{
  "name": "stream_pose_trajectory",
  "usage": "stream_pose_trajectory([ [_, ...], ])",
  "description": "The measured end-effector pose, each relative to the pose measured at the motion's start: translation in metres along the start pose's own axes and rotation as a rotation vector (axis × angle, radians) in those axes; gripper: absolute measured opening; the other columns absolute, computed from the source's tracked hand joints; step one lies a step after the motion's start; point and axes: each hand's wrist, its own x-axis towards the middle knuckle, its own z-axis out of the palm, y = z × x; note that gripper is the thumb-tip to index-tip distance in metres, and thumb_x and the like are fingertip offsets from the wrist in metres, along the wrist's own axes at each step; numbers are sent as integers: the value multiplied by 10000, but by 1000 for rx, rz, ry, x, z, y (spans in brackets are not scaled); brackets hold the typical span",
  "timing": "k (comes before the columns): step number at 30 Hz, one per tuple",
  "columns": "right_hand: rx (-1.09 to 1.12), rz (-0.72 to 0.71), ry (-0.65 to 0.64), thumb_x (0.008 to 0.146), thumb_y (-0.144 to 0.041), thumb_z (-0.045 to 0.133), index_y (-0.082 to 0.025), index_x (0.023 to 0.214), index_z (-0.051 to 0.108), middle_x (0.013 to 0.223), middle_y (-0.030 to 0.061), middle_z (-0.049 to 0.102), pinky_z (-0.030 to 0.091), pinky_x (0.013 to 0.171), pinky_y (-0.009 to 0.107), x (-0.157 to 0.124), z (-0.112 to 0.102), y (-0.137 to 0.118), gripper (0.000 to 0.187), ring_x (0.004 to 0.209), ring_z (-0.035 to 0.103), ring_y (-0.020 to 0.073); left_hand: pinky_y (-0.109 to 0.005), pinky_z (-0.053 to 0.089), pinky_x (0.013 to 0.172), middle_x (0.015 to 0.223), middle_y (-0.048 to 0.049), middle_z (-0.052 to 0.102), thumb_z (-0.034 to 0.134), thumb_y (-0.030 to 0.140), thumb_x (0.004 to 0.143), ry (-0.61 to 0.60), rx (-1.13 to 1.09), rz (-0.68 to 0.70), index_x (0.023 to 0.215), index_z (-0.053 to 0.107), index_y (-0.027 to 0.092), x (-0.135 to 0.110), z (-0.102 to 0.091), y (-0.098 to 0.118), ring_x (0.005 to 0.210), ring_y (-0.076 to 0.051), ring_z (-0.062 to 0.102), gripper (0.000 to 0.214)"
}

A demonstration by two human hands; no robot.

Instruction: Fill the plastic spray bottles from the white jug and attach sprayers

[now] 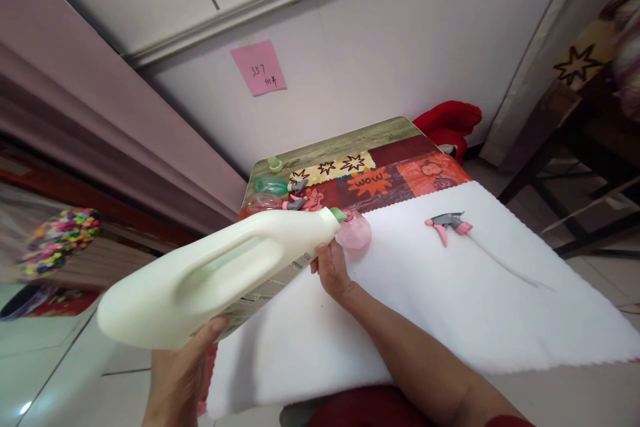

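Observation:
A large cream-coloured detergent jug (200,260) is tipped nearly flat, its green spout pointing right. My left hand (193,353) is closed around the jug's lower body. Near the neck, my right hand (333,268) has its fingers closed on the jug's underside. The spout lies at the mouth of a small pink bottle (356,232) standing on the white cloth (430,307); whether liquid flows cannot be made out. To the right, a grey and pink spray head (449,223) with a long clear tube rests on the cloth.
At the table's far left lie a green spray bottle (273,185), a pink spray bottle (265,202) and a small green cap (275,163). A patterned cover (370,181) shows beyond the cloth. A wall (350,67) stands behind, a red plush item (450,123) behind the right corner.

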Motion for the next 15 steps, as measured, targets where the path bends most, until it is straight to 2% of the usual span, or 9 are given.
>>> stream_pose_trajectory([
  [3, -13, 7, -7, 942, -760, 365, -216, 847, 521, 453, -50, 498, 394, 461, 266, 0, 0, 0, 574, 405, 500, 142, -506, 628, 748, 831, -25, 764, 910, 352, 496, 12, 3, -17, 1119, 717, 233, -2, 1, 0, 932, -375, 720, 663],
  [8, -23, 7, -5, 940, -764, 361, -222, 823, 518, 451, -49, 497, 401, 468, 266, 0, -1, -2, 577, 411, 503, 141, -494, 612, 843, 874, -32, 761, 903, 336, 521, -12, -23, -5, 1188, 697, 220, -3, 1, 0, 973, -349, 714, 707],
  [15, -10, 7, 2, 934, -766, 374, -214, 852, 525, 448, -52, 495, 387, 452, 262, 0, 0, -3, 578, 397, 496, 140, -515, 600, 850, 839, -38, 760, 924, 342, 487, 1, -15, 19, 1069, 719, 219, 1, 0, -2, 961, -365, 713, 629],
])
